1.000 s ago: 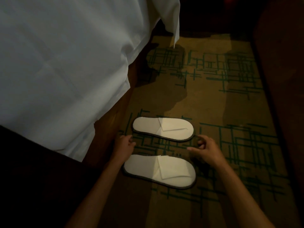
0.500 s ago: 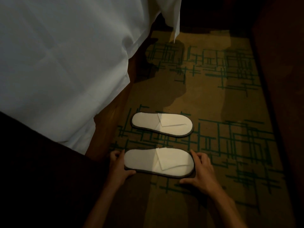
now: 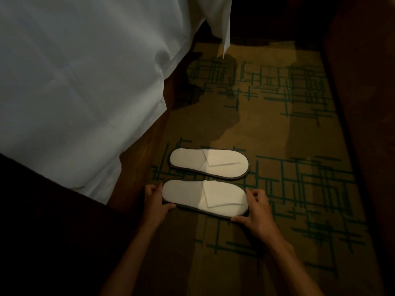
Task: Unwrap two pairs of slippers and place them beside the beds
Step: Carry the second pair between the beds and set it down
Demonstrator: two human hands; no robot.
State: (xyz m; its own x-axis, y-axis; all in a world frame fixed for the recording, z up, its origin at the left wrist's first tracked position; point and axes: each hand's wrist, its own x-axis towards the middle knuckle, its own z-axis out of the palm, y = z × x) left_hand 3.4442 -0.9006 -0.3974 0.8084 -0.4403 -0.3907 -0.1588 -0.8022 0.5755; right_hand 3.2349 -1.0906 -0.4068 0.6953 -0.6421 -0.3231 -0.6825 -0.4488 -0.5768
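One pair of white slippers is out of its wrapping and down on the patterned carpet, right beside the bed with its white sheet hanging over the edge. The far slipper lies by itself, untouched, with its toe pointing away from the bed. The near slipper lies just beside it and parallel, and the person has it by both ends: the left hand grips the heel end, thumb and fingers curled round the rim, and the right hand pinches the toe end the same way. It looks like a last straightening of this pair. No wrapper and no second pair are in sight, so I'd reckon half the job is left.
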